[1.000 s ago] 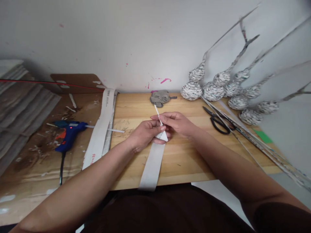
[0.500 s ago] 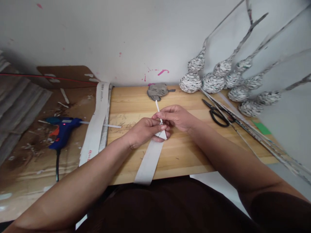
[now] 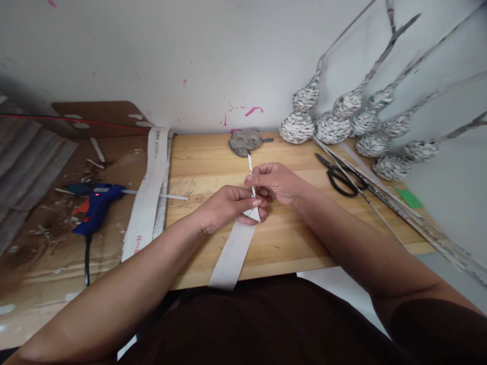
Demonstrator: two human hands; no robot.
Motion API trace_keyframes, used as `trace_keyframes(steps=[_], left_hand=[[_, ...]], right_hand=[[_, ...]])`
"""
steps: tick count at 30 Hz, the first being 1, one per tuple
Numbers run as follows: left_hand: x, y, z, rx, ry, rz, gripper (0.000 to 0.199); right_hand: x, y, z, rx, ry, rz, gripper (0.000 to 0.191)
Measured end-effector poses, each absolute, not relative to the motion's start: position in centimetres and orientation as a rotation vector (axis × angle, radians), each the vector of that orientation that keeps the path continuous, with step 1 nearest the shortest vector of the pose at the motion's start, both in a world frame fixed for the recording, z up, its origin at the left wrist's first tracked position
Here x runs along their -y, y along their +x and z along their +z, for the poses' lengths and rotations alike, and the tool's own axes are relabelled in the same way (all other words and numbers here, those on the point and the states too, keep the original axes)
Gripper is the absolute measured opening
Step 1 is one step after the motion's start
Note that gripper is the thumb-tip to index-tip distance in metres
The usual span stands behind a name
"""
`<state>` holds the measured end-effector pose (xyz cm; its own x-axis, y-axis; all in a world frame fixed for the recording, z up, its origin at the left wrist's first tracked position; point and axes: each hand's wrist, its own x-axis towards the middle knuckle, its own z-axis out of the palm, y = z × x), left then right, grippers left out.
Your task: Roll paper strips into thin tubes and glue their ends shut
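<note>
A long paper strip (image 3: 234,256) hangs over the table's front edge, and its upper end is rolled into a thin white tube pointing toward the wall. My left hand (image 3: 232,204) is closed on the strip where the flat paper narrows into the roll, thumb on top. Just above it, my right hand (image 3: 274,183) pinches the rolled tube between thumb and fingers. The tube's tip (image 3: 249,161) sticks out beyond my right fingers, close to a grey cloth (image 3: 246,142). Parts of the roll are hidden by my fingers.
A stack of paper strips (image 3: 146,187) lies left on the wooden table (image 3: 297,243). Beyond it is a blue glue gun (image 3: 98,205) with a lit red light. To the right are black scissors (image 3: 342,180), long paper rods (image 3: 384,208) and several woven paper gourds (image 3: 297,126).
The rolled tube has turned in my fingers, its printed marks now showing, and its tip has shifted slightly right. My right hand has moved a little; my left keeps its place on the strip.
</note>
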<state>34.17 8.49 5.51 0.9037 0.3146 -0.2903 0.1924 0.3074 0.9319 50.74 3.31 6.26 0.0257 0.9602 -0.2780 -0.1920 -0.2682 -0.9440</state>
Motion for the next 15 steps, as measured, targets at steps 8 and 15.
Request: trace_keyframes(steps=[8, 15], left_hand=[[-8.73, 34.19, 5.20, -0.473, 1.214, 0.079, 0.034], [-8.46, 34.13, 5.58, -0.420, 1.233, 0.012, 0.028]], right_hand=[[-3.03, 51.28, 6.80, 1.071, -1.209, 1.566, 0.033], [-3.19, 51.51, 6.95, 1.072, -1.237, 1.515, 0.026]])
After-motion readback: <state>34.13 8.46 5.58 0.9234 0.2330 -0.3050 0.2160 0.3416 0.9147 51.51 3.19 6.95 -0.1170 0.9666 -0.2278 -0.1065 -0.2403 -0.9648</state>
